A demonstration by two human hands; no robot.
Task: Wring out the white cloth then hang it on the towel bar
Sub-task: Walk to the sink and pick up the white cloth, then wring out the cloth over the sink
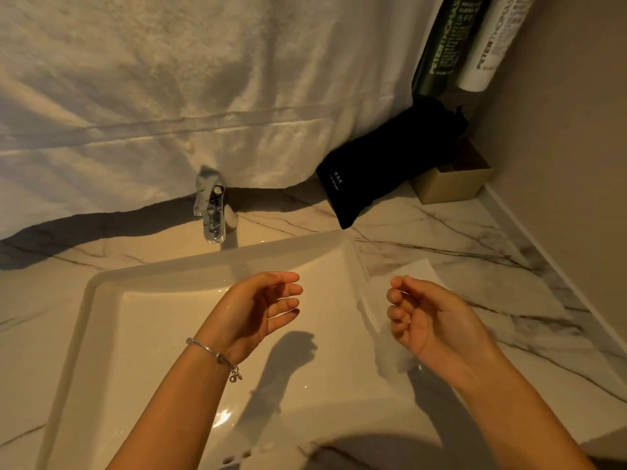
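Note:
A thin white cloth (376, 300) lies draped over the right rim of the sink (210, 259), part on the marble counter, part hanging into the basin. My right hand (427, 320) hovers just in front of it, fingers curled and apart, holding nothing. Over the basin's middle, my left hand (268, 307), with a silver bracelet on its wrist, is also open and empty. Both hands look wet. No towel bar is visible; a large white towel (190, 96) hangs across the back, its top out of frame.
A chrome faucet (212, 208) stands behind the basin. A black pouch (383, 167) and a small cardboard box (454, 178) sit at the back right corner, below a green tube (444, 42) and a white tube (492, 42). A wall (570, 130) borders the counter's right side.

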